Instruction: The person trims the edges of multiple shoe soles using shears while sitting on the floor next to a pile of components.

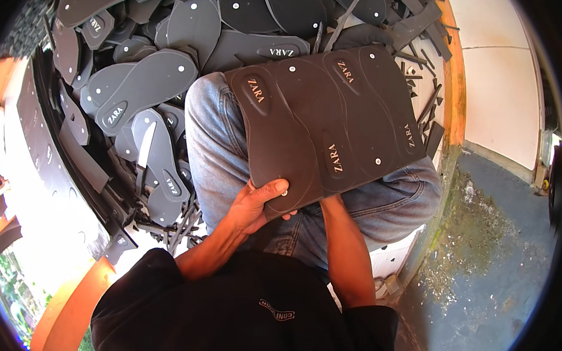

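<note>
Black short-sleeved top (232, 309); 1 small pale chest print (277, 311); faded blue jeans (211, 140)

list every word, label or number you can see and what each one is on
Sheet: pale lettering in several places, wording not copied here
Cut soles: similar lettering, some too small to read
Shirt: small outlined lettering, not copied
Left stack: marks too blurred to read

Cam's perched up on the wearer's head, left one of the pair, tipped steeply down over the black shirt (237, 284) at the jeans (212, 137) and dark sheet (309, 116). From where I'm standing it's pretty close in, and the wide fisheye grabs blue-grey floor (508, 264) too.
</note>
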